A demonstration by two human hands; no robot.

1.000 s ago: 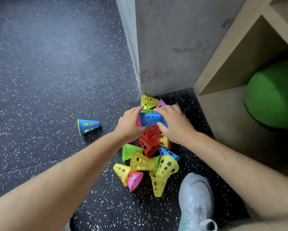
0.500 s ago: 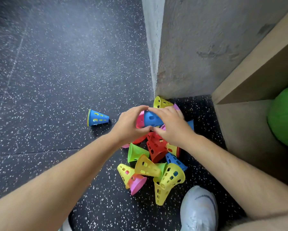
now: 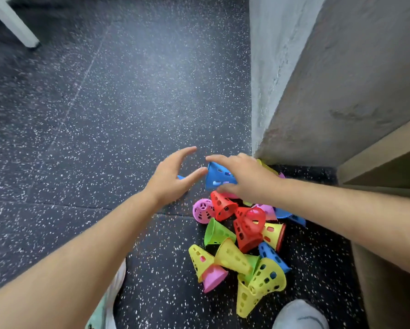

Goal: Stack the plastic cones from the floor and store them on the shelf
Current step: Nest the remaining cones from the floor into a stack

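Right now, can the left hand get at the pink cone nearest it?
Probably yes: the open left hand is beside the pink cone, bare floor between; the right hand grips a blue cone apart.

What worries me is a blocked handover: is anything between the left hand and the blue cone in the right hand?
Nothing visible. The open left hand is right beside the blue cone that the right hand grips, thumb tip nearly at its edge; no other cone lies between them.
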